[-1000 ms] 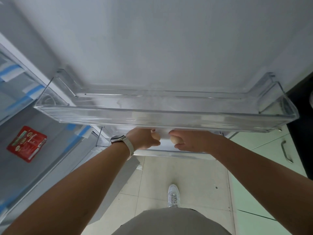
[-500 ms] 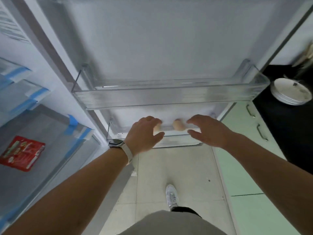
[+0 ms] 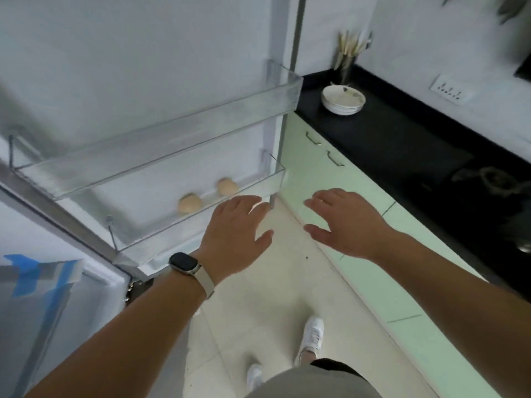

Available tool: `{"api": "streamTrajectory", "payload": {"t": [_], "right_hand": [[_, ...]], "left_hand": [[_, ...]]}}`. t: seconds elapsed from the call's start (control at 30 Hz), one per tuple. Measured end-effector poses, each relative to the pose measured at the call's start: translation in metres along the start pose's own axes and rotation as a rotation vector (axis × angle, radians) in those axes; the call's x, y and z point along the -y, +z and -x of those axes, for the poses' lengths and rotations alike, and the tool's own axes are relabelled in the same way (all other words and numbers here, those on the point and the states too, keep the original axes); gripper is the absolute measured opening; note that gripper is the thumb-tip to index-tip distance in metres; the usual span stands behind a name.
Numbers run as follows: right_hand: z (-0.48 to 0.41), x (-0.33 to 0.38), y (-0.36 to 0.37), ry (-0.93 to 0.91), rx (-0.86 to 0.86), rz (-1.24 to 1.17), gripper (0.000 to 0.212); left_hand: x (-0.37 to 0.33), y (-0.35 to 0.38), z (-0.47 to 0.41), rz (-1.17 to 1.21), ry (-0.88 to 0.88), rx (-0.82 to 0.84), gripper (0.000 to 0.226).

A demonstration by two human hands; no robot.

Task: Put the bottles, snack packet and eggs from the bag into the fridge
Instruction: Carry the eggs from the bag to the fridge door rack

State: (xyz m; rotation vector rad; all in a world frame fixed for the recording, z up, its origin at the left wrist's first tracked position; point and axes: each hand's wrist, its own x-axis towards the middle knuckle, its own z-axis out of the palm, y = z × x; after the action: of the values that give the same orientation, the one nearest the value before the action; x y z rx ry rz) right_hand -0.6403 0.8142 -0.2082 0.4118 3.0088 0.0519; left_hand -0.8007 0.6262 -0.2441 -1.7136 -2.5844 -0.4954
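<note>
head view: two eggs sit in the lower door shelf (image 3: 201, 225) of the open fridge door (image 3: 143, 67), left of centre in the frame. one egg (image 3: 189, 203) lies further left, the other egg (image 3: 227, 187) up and to its right, apart from each other. the upper door shelf (image 3: 161, 145), clear plastic like the lower one, holds nothing that shows.

two hands reach out below the eggs, both with fingers spread and grasping nothing. the left hand (image 3: 232, 239), with a watch (image 3: 185, 264) on its wrist, hovers just in front of the lower shelf's rim, close to the eggs but not touching them. the right hand (image 3: 344, 225) is at centre right, over the pale green cabinets (image 3: 330, 173).

in the upper right, a black counter (image 3: 402, 145) carries one stack of white plates (image 3: 342, 99) and, behind it, a holder of sticks, too blurred to name. at lower left, part of the fridge interior shows blue tape (image 3: 37, 271). two white shoes (image 3: 311, 338) stand on the tiled floor (image 3: 258, 297) at the bottom.
</note>
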Motion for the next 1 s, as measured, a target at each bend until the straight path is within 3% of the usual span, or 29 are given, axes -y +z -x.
{"api": "streamTrajectory", "payload": {"t": [0.5, 1.0], "right_hand": [[0.277, -0.058, 0.004, 0.721, -0.009, -0.058, 0.056], [0.681, -0.020, 0.045, 1.290, -0.009, -0.122, 0.054]], "left_hand": [[-0.228, 0.055, -0.020, 0.106, 0.537, 0.121, 0.049], [-0.569, 0.112, 0.134, 0.159, 1.063, 0.247, 0.054]]}}
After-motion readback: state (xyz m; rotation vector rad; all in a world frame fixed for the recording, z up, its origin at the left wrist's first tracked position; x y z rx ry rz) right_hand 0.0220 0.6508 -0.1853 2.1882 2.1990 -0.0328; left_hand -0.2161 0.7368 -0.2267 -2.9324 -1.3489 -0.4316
